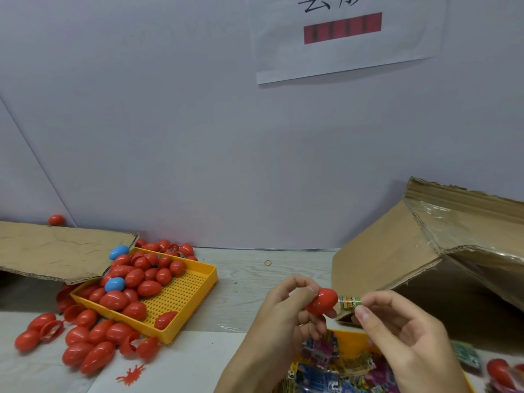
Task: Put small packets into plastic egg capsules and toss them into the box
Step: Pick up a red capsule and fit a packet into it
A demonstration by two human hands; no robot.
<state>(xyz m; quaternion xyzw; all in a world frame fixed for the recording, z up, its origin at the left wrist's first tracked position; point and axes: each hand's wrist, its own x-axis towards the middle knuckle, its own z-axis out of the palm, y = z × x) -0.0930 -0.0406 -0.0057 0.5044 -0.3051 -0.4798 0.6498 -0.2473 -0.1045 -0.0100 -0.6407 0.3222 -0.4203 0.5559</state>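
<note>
My left hand [286,310] grips a red egg capsule [321,303] above the table's near edge. My right hand [397,330] pinches a small green and orange packet [349,302] whose end sits at the capsule's right opening. Below both hands a yellow tray [351,340] holds several colourful packets [334,367]. The open cardboard box [397,251] lies on its side at the right, its mouth facing me.
A second yellow tray [195,290] at the left holds several red eggs and two blue ones [114,284]. Loose red eggs [93,344] lie before it. A flat cardboard flap [56,251] covers the far left. A rubber band [268,262] lies near the wall.
</note>
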